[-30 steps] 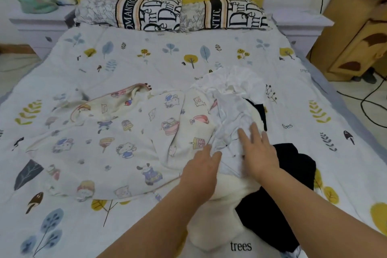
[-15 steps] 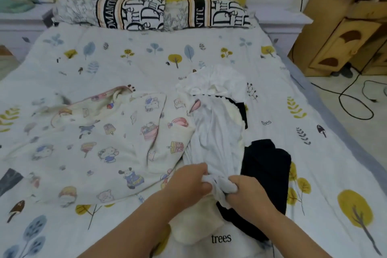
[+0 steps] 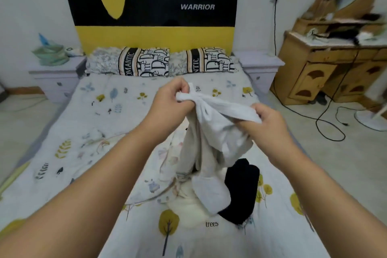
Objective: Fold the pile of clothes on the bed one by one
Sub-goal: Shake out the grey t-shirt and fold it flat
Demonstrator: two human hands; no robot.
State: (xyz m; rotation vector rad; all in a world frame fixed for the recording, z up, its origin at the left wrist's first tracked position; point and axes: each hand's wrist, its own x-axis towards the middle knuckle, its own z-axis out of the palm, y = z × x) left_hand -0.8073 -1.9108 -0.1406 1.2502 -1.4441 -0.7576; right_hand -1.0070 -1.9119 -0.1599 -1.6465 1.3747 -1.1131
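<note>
home bedroom: bed [image 3: 129,111], pillows [image 3: 144,62], dresser [image 3: 326,73]

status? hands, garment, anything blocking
Left hand and right hand both grip the white garment, lifted, lower end trailing on the pile. Black garment and printed cloth lie below on the bed. Nothing in the way.

Bare bed [image 3: 129,115] left and ahead of the clothes pile [image 3: 211,190]; pillows [image 3: 161,62] along the headboard.
</note>
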